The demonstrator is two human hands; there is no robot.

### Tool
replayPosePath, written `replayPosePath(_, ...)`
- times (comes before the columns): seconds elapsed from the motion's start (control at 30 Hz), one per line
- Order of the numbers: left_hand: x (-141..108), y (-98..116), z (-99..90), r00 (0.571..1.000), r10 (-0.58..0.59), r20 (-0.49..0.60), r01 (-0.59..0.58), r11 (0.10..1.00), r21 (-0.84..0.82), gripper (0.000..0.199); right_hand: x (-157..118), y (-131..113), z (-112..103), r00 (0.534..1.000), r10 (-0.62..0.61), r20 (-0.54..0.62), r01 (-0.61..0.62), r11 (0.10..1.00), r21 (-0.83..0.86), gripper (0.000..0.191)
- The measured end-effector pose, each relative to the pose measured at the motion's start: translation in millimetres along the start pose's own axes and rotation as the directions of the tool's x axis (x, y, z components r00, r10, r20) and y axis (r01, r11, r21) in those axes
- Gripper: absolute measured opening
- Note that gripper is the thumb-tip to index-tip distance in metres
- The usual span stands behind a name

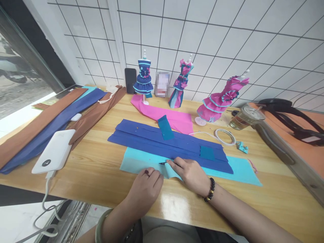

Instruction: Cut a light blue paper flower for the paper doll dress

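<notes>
A light blue strip of thin, crepe-like material (136, 161) lies across the table in front of me. My left hand (149, 184) is closed at its near edge, fingers curled over the material. My right hand (189, 172) is closed just to the right, with a raised fold of the strip by its fingers. A small dark pointed tool (162, 163) sticks out left from the right fingertips; its handle is hidden, so its kind is unclear. Behind, partly over the light blue strip, lies a folded dark blue strip (141, 135), bearing two teal pieces (165, 127).
A pink strip (177, 118) lies farther back, below three small dressed mannequins (144, 76). At left are brown and blue strips (93, 116) and a white power bank (54, 152) with a cable. At right are a tape roll (234, 140) and a lidded cup (244, 118).
</notes>
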State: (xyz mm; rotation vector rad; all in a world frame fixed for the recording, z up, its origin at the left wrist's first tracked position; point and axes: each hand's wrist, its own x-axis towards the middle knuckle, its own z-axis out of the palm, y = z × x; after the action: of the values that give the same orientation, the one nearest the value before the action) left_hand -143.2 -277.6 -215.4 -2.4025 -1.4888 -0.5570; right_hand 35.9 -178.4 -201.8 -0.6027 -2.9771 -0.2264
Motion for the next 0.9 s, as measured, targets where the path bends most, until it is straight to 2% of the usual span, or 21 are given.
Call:
replayPosePath(0.5,-0.9,0.6,1.5,1.0,0.002,0.021,-0.002,1.0,0.02,0.021,4.1,-3.0,-0.2,0.999,0.037,0.035,-0.038,0.999,0.02,0.038)
replayPosePath(0.9,-0.6,0.1,1.5,1.0,0.001,0.003,-0.001,1.0,0.02,0.022,3.4,-3.8,2.2,1.0,0.017,-0.013,-0.017,1.0,0.008,0.039)
